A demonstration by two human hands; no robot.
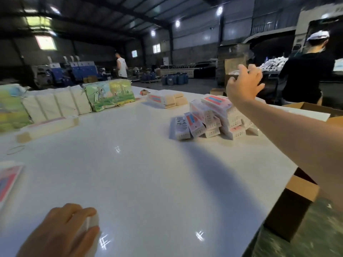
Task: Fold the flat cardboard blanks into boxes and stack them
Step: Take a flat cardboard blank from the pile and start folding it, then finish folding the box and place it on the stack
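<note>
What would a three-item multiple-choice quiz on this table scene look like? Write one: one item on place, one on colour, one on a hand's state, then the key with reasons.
1. Where does the pile of folded boxes lie on the white table?
A. far right side
B. near left corner
C. under the table

2. What colour are the drums on the floor behind?
A. red
B. blue
C. yellow

3. What is the left hand doing?
A. hanging idle
B. pointing upward
C. gripping a small white box

Key: 1 A, the pile sits below the raised right hand; 2 B, the drums look blue; 3 C, fingers and thumb curl round it.
</note>
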